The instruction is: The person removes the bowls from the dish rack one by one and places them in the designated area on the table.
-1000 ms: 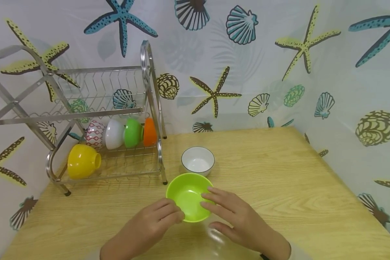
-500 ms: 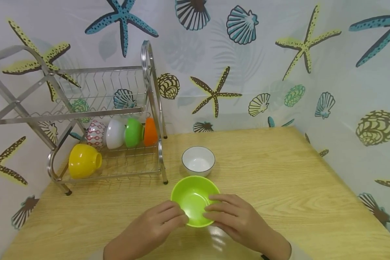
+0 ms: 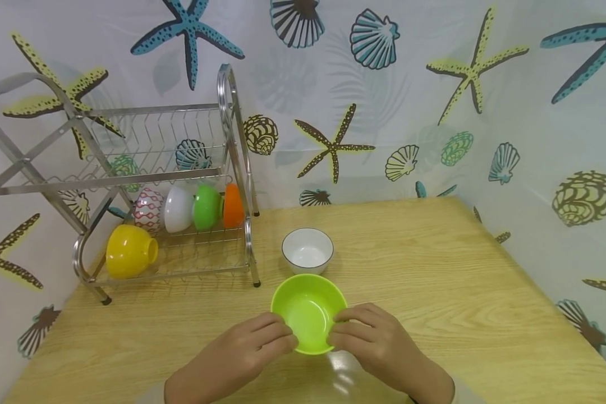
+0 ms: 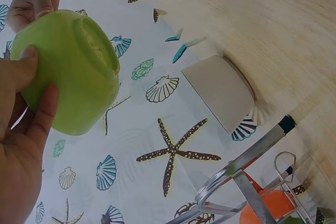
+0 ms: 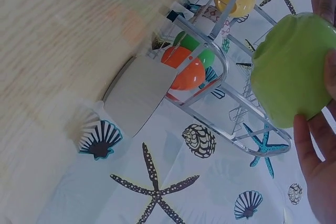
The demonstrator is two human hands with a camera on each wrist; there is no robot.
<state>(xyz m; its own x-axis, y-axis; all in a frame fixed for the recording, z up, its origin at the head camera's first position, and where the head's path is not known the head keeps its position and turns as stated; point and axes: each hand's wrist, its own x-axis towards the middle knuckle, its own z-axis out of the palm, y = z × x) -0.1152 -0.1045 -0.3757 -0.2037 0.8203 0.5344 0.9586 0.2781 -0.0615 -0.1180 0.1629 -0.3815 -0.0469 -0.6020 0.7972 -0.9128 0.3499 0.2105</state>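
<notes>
A lime-green bowl (image 3: 309, 314) is held between both hands, its opening facing up toward the head camera. My left hand (image 3: 237, 354) grips the rim at its lower left, fingers over the edge and thumb on the outer wall in the left wrist view. On the opposite side my right hand (image 3: 384, 350) grips the rim too, fingertips inside the bowl. Both wrist views show the bowl's underside raised above the table. Just behind it stands a white bowl (image 3: 308, 249) with a dark rim line.
At the left stands a two-tier metal dish rack (image 3: 146, 179). Its lower tier holds a yellow bowl (image 3: 128, 251), a red-patterned bowl (image 3: 148, 210), a white bowl (image 3: 179, 209), a green bowl (image 3: 207, 206) and an orange bowl (image 3: 233, 206). Wood-grain table (image 3: 434, 280) extends right.
The lime-green bowl has shifted slightly right and toward the person. My right hand's spread fingers have closed onto its rim; the left hand has kept its grip.
</notes>
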